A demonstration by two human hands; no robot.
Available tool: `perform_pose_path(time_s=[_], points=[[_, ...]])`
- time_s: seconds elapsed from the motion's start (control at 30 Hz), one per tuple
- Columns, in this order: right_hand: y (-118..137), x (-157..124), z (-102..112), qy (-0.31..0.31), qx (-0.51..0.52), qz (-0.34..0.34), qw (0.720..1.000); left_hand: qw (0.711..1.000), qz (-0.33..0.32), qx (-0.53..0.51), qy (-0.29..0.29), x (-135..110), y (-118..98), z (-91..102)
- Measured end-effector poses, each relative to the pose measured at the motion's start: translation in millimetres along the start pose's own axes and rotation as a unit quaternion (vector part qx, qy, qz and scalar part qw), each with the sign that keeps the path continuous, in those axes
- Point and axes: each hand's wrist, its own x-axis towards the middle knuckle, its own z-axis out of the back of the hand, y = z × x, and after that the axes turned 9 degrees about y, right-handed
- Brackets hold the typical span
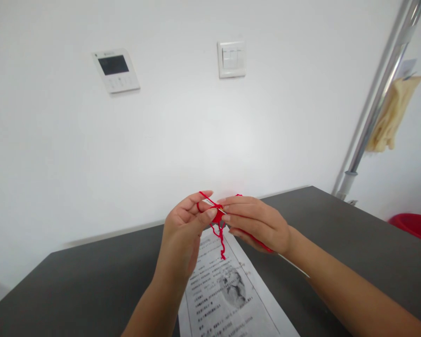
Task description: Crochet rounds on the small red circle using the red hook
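Observation:
A small piece of red knitting (218,216) is held in front of me, above the printed sheet. My left hand (185,227) pinches it between thumb and fingers, with red yarn (207,196) running over the index finger and looped round another. My right hand (257,221) is closed on a thin pale knitting needle (294,266), whose long end sticks out beneath the wrist. Its fingertips meet the work beside the left thumb. More red yarn shows under the right palm. A crinkled red tail (222,245) dangles below the piece. The stitches are partly covered by my fingers.
The printed sheet (210,299) with a grey picture lies on the dark table (101,285). Behind stands a white wall with an intercom panel (117,70) and a light switch (231,59). At right are a metal pole (379,100), yellowish gloves (395,112) and a red tub-like object (416,226).

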Motion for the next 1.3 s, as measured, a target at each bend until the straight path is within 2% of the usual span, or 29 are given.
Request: perform_pose_path(time_s=[0.1, 0.23, 0.33, 0.43, 0.5, 0.57, 0.7, 0.8, 0.93, 1.07, 1.13, 1.2, 1.23, 1.27, 1.3], points=[[0, -2, -10, -0.032, -0.024, -0.017, 0.999, 0.999, -0.024, 0.002, -0.023, 1, 7, -4.3], [8, 0, -22, -0.052, -0.025, -0.068, 0.996, 0.983, -0.082, 0.162, -0.041, 0, 13, -0.9], [14, 3, -21, -0.045, 0.006, -0.124, 0.991, 0.941, -0.137, 0.307, -0.032, 2, 14, 8.1], [17, 6, -15, -0.029, 0.04, -0.153, 0.987, 0.873, -0.19, 0.448, -0.017, 6, 11, 18.4], [18, 7, -11, -0.01, 0.053, -0.154, 0.987, 0.838, -0.212, 0.502, -0.019, 9, 7, 24.1], [18, 8, -9, 0.012, 0.046, -0.152, 0.987, 0.818, -0.223, 0.529, -0.029, 12, 5, 28.2], [19, 10, -10, 0.058, -0.035, -0.122, 0.99, 0.791, -0.242, 0.561, -0.032, 15, 7, 32.3], [21, 12, -10, 0.093, -0.07, -0.106, 0.988, 0.779, -0.25, 0.574, -0.029, 19, 13, 34.3], [24, 15, -5, 0.114, -0.026, -0.157, 0.981, 0.795, -0.227, 0.563, -0.024, 23, 19, 36.2], [26, 18, 3, 0.118, 0.089, -0.26, 0.954, 0.83, -0.196, 0.521, -0.025, 24, 18, 35.2], [23, 16, 4, 0.096, 0.191, -0.345, 0.914, 0.879, -0.142, 0.455, -0.02, 24, 14, 34.5], [17, 13, 1, 0.038, 0.321, -0.422, 0.847, 0.939, -0.06, 0.339, 0.007, 24, 9, 34.5], [14, 11, -1, 0.002, 0.398, -0.435, 0.808, 0.96, -0.022, 0.279, 0.028, 24, 6, 34.6], [12, 9, -4, -0.035, 0.453, -0.429, 0.781, 0.973, 0.011, 0.224, 0.05, 24, 3, 34.7], [9, 7, -6, -0.053, 0.478, -0.425, 0.767, 0.981, 0.036, 0.179, 0.071, 23, 0, 34.8]])
